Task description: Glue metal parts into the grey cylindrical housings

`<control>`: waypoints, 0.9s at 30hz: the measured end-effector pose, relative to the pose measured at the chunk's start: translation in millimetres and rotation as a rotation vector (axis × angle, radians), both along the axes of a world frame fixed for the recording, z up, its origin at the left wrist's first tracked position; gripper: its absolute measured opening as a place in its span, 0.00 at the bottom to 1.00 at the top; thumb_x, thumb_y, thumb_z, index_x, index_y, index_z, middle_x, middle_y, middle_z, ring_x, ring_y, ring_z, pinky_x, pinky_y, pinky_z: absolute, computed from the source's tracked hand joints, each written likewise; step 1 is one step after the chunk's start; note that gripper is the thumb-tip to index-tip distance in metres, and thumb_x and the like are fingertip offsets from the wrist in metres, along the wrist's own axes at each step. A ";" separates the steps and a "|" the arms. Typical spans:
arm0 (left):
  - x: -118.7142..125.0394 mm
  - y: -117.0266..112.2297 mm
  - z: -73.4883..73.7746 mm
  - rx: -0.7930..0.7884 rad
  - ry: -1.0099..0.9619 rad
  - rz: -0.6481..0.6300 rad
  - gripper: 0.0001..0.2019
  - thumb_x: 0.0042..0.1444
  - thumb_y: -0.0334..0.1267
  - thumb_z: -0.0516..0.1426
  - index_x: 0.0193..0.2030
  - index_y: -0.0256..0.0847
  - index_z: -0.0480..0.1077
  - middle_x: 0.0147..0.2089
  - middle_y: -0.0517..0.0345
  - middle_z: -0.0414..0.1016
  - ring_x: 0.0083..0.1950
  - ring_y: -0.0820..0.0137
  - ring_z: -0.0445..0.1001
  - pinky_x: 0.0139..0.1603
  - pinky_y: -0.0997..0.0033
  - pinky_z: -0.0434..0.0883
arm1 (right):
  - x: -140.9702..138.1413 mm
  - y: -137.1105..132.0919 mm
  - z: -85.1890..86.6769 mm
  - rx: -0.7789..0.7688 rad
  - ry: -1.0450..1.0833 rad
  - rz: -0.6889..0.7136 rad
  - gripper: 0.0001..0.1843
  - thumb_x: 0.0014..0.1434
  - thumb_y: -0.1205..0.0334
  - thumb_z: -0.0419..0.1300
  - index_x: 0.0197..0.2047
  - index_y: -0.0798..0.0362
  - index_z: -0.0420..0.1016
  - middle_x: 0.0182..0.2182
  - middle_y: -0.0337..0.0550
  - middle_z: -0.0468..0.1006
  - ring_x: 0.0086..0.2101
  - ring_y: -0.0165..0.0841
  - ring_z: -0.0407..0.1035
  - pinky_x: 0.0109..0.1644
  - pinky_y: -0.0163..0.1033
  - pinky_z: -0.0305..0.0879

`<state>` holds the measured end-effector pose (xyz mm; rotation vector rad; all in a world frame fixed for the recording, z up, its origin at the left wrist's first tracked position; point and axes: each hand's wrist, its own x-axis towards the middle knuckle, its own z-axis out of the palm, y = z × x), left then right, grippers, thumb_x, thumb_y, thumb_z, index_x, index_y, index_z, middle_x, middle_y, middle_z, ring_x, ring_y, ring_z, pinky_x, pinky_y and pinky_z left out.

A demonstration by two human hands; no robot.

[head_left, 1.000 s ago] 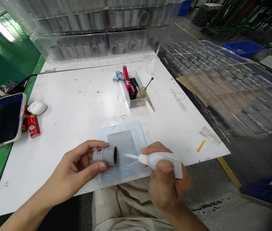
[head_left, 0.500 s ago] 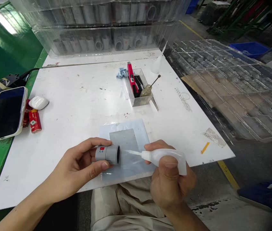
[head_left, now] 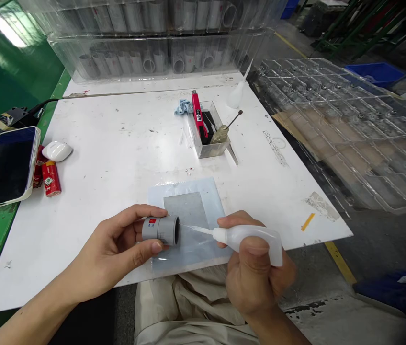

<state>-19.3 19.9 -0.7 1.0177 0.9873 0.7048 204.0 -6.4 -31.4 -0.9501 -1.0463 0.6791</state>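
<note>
A short grey pipe fitting (head_left: 160, 230) is held on its side just above the near edge of the tabletop (head_left: 117, 143), the left hand (head_left: 124, 249) closed around it in a firm grip with the open mouth turned toward the right. A translucent squeeze bottle (head_left: 249, 239) is clamped in the right hand (head_left: 256, 278), its thin nozzle brought to the rim of that mouth. Whether anything has been laid inside cannot be told, so the application is judged barely begun; a pale mat (head_left: 188, 215) lies beneath.
</note>
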 end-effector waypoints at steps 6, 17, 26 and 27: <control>-1.5 -1.2 0.4 0.004 0.008 -0.002 0.16 0.65 0.38 0.67 0.58 0.56 0.76 0.43 0.65 0.83 0.39 0.80 0.76 0.41 0.91 0.73 | -0.7 0.8 -0.3 0.003 -0.010 -0.005 0.14 0.81 0.53 0.67 0.46 0.53 0.87 0.39 0.48 0.79 0.28 0.42 0.68 0.29 0.44 0.62; 0.2 -0.5 0.8 0.012 0.015 0.005 0.17 0.65 0.39 0.67 0.59 0.57 0.76 0.45 0.64 0.82 0.40 0.79 0.76 0.42 0.90 0.74 | 2.6 -0.5 -0.9 -0.023 -0.023 0.030 0.15 0.82 0.53 0.66 0.45 0.53 0.86 0.39 0.47 0.80 0.28 0.42 0.68 0.30 0.44 0.63; -0.6 -1.3 1.5 0.041 0.001 -0.009 0.16 0.66 0.36 0.66 0.58 0.58 0.76 0.48 0.64 0.81 0.42 0.79 0.76 0.43 0.90 0.74 | 7.6 -5.3 0.8 -0.089 -0.024 0.086 0.16 0.83 0.52 0.64 0.44 0.52 0.85 0.40 0.47 0.80 0.28 0.42 0.69 0.29 0.43 0.64; -0.6 -1.1 0.8 0.069 0.012 -0.010 0.16 0.66 0.36 0.66 0.58 0.57 0.76 0.50 0.63 0.80 0.44 0.78 0.76 0.44 0.90 0.74 | 7.5 -4.7 2.4 -0.098 -0.009 0.084 0.17 0.83 0.51 0.64 0.43 0.52 0.85 0.39 0.46 0.80 0.27 0.41 0.69 0.29 0.43 0.64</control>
